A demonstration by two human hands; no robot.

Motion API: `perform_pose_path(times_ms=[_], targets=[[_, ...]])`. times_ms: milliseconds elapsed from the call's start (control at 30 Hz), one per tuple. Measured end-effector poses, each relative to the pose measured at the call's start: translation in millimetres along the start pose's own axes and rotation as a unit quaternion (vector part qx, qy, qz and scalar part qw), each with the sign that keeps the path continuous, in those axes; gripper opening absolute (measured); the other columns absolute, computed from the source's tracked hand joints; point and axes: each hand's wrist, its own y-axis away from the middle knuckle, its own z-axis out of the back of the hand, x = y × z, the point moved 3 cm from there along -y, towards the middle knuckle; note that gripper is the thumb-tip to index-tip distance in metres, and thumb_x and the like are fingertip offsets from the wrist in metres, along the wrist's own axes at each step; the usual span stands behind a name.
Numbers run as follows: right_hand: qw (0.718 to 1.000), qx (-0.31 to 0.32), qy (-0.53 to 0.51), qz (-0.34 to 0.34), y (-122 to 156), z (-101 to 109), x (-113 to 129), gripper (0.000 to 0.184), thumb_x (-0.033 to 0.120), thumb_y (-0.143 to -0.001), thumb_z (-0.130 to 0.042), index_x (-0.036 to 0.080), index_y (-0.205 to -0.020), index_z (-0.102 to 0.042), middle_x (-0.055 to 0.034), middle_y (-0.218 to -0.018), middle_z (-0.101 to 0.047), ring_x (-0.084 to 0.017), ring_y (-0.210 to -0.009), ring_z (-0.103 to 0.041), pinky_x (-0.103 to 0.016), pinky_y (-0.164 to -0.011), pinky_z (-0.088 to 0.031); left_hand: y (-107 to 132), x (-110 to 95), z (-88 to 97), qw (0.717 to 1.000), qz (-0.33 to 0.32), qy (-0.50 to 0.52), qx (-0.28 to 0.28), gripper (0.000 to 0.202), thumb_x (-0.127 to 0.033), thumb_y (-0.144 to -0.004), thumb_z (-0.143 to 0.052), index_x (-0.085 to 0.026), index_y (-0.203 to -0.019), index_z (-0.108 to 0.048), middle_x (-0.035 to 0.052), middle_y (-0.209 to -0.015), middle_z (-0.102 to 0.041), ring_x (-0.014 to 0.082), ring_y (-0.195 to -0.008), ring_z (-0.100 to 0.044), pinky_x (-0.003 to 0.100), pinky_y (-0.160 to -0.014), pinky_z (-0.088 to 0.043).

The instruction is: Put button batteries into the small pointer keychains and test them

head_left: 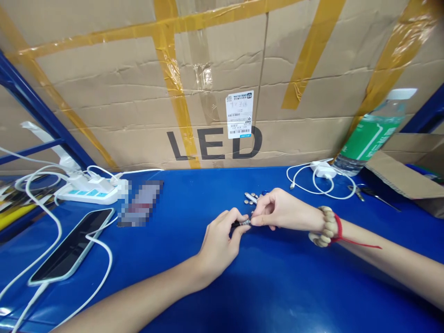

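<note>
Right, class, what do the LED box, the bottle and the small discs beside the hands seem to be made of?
LED box: matte brown cardboard, judging by its creases. Bottle: probably clear, glossy plastic, since its lower part is see-through. Small discs: perhaps metal, given their greyish look; finish too small to tell.

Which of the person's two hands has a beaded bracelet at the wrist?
The right hand: pale round beads and a red cord circle its wrist, while the left hand has a bare wrist.

blue tabletop (277,286) open at near centre, cardboard box (215,83) blocking behind, phone (72,245) left, bottle (373,132) right
</note>
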Motion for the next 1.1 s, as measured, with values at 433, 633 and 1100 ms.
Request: perform_pose_path(times_ms=[433, 633, 1100], targets=[[0.998, -0.061, 0.016, 0.001, -0.6, -7.4, 7.2, 0.036, 0.049, -0.063, -0.068, 0.014, -0.058, -0.064, 0.0003, -0.046, -0.056, -0.007, -0.039, -0.047, -0.02, -0.04, -0.036, -1.4, -0.4, 3.2, 0.999, -0.014, -0.012, -0.036, 0.015, -0.016, -0.083, -0.052, -0.02, -0.069, -0.047, -0.0009, -0.075, -0.062, 0.0149, -0.073, -0.056, 0.024, -0.065, -0.041], [0.999, -0.045, 0.026, 0.008, -2.0, -8.7, 2.9, 0.033, 0.047, -0.069, -0.065, 0.015, -0.06, -0.063, 0.0029, -0.044, -0.052, -0.006, -0.04, -0.045, -0.019, -0.042, -0.034, -2.7, -0.8, 4.2, 0.998, 0.003, 0.032, -0.052, 0.015, -0.015, -0.082, -0.054, -0.019, -0.069, -0.048, -0.0023, -0.07, -0.059, 0.0119, -0.066, -0.055, 0.02, -0.06, -0.041], [0.992, -0.105, 0.009, 0.065, 0.2, -4.6, 7.6, 0.032, 0.045, -0.07, -0.065, 0.014, -0.062, -0.061, 0.0031, -0.048, -0.052, -0.005, -0.041, -0.044, -0.017, -0.039, -0.033, -4.9, -7.4, 4.3, 0.998, 0.003, 0.057, -0.015, 0.015, -0.02, -0.087, -0.045, -0.019, -0.092, -0.059, -0.0002, -0.072, -0.061, 0.0136, -0.069, -0.055, 0.021, -0.063, -0.041]])
